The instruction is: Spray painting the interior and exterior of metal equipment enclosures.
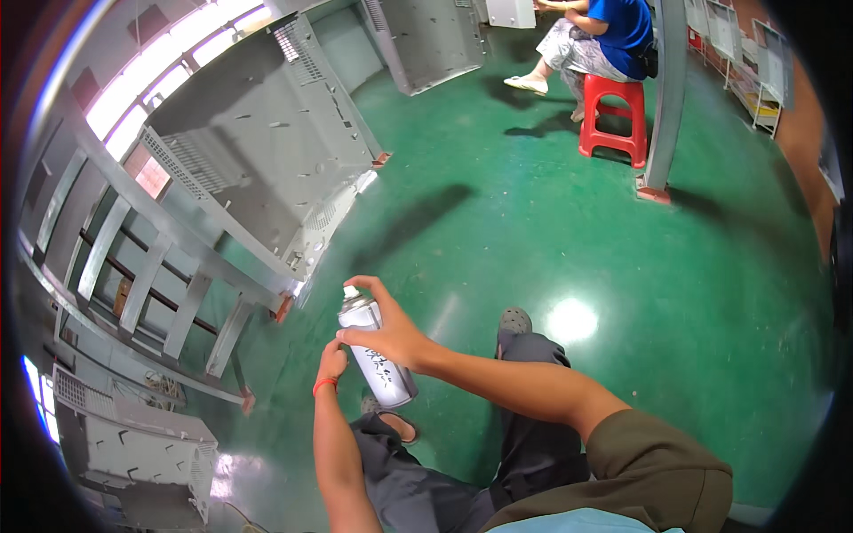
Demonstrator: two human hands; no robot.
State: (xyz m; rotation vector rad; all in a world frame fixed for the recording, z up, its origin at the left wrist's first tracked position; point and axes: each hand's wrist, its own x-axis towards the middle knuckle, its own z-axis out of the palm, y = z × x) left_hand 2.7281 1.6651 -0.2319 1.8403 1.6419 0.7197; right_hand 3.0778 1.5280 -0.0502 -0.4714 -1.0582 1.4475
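A white spray can (380,371) with dark lettering is held tilted in front of me, its white nozzle at the upper left. My right hand (397,336) is closed round its upper part. The index finger rests on the nozzle, and the thumb reaches across to the can's left side. Against that left side sits my left hand (332,362), closed, with a red band (325,385) on the wrist. Part of its fingers is hidden beside the can and the right thumb.
A large grey metal cabinet shell (258,133) stands at the left, next to a metal frame (142,266). Another grey casing (147,444) lies lower left. Ahead, a person in blue sits on a red stool (615,115) by a grey post (666,107). The floor (498,240) is glossy green.
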